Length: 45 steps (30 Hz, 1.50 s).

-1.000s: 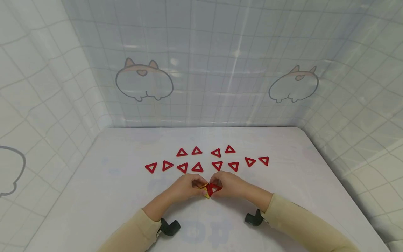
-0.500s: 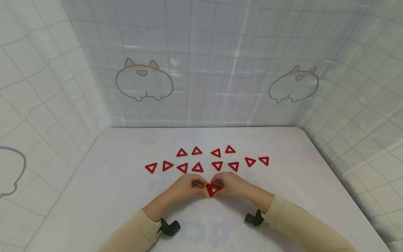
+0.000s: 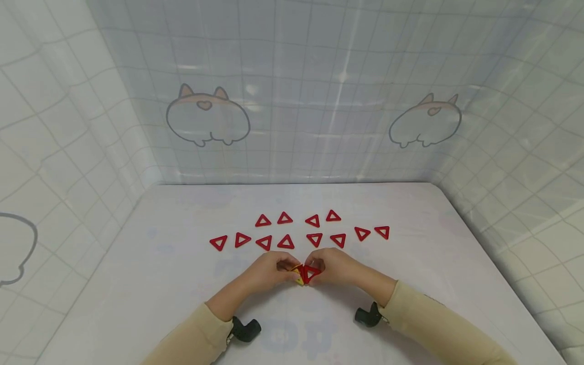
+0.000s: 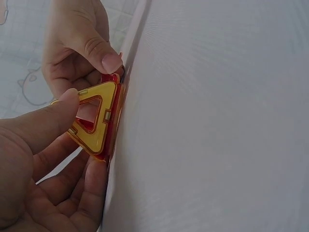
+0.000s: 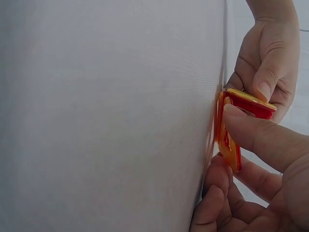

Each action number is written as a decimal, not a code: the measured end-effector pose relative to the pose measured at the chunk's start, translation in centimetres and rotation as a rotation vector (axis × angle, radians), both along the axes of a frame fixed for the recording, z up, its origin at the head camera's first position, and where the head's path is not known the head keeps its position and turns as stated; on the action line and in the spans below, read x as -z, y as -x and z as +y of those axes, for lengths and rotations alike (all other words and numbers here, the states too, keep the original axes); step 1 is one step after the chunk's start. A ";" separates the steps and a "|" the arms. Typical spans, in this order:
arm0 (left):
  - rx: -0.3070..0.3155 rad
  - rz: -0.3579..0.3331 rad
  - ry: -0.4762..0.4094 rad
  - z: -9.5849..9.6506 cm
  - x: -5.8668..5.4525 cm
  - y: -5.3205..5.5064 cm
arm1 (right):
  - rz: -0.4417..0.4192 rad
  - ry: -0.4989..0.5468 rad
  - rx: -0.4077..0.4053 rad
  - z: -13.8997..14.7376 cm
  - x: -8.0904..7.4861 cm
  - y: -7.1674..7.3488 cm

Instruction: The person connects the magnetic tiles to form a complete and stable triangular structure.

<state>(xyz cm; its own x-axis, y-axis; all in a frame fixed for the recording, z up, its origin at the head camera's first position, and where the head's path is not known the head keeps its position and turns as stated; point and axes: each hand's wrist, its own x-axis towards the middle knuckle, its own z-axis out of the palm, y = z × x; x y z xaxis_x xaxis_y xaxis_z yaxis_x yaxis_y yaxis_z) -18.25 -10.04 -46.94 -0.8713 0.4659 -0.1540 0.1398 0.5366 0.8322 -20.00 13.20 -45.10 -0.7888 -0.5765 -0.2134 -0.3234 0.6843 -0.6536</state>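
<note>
Both hands meet low over the table's middle. My left hand [image 3: 266,271] pinches a triangular magnetic tile [image 4: 110,99], thumb on its yellow face and fingers behind. A red layer shows along that tile's edge in the left wrist view. My right hand [image 3: 339,268] pinches another triangular tile [image 3: 307,277], whose red face shows in the head view; its yellow-orange side [image 5: 234,157] appears in the right wrist view. The two tiles stand tilted with their edges together, close over the table. My fingers partly cover both.
Several red triangle tiles [image 3: 286,242] lie spread in two rows beyond the hands on the white table [image 3: 137,294]. A pale tiled curtain [image 3: 296,101] with animal drawings stands around the back and sides. Dark wrist devices [image 3: 246,329] sit below the sleeves.
The yellow-faced tile in my left hand has tilted very slightly against the red one. Both hands keep their grip and place; the tiles on the table have not moved.
</note>
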 end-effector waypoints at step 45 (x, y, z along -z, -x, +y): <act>0.056 0.041 -0.033 -0.8 0.1 0.2 | 0.045 0.047 0.020 -1.1 0.5 0.0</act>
